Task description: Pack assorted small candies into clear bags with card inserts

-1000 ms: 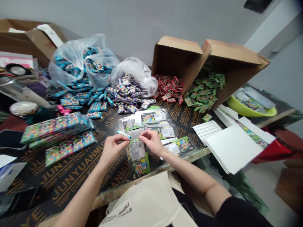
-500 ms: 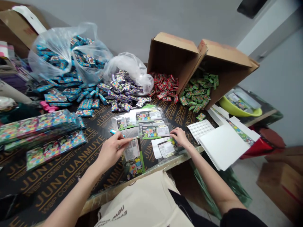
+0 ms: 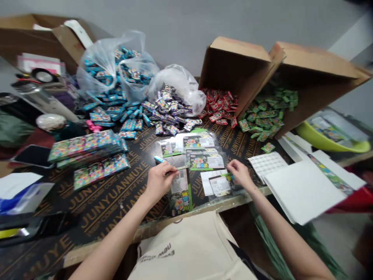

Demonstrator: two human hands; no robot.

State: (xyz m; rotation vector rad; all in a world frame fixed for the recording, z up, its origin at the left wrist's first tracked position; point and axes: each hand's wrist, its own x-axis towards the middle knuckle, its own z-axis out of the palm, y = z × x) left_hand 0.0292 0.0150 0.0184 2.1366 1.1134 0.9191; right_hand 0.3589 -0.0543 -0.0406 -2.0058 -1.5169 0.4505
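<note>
My left hand (image 3: 159, 179) is closed in a pinch at the top edge of a black-and-green printed plastic pouch (image 3: 181, 197), which lies near the table's front edge. Just beyond that hand is a small blue packet (image 3: 159, 159); whether the fingers touch it I cannot tell. My right hand (image 3: 240, 174) has its fingers curled together beside a clear pouch with a printed label (image 3: 220, 186) lying on white cards. What those fingertips hold, if anything, is too small to make out. More printed pouches (image 3: 205, 161) lie overlapping between and beyond the hands.
Blue packets (image 3: 100, 116), purple packets (image 3: 167, 107), red packets (image 3: 220, 104) and green packets (image 3: 264, 116) lie in heaps at the back. Two tilted cardboard boxes (image 3: 239, 58) stand there. Filled strips (image 3: 100, 171) are stacked left; white boards (image 3: 305, 186) overhang the right edge.
The view has turned left, so everything sits further right in the picture. My left hand still pinches the pouch's top edge, and my right hand stays beside the labelled pouch.
</note>
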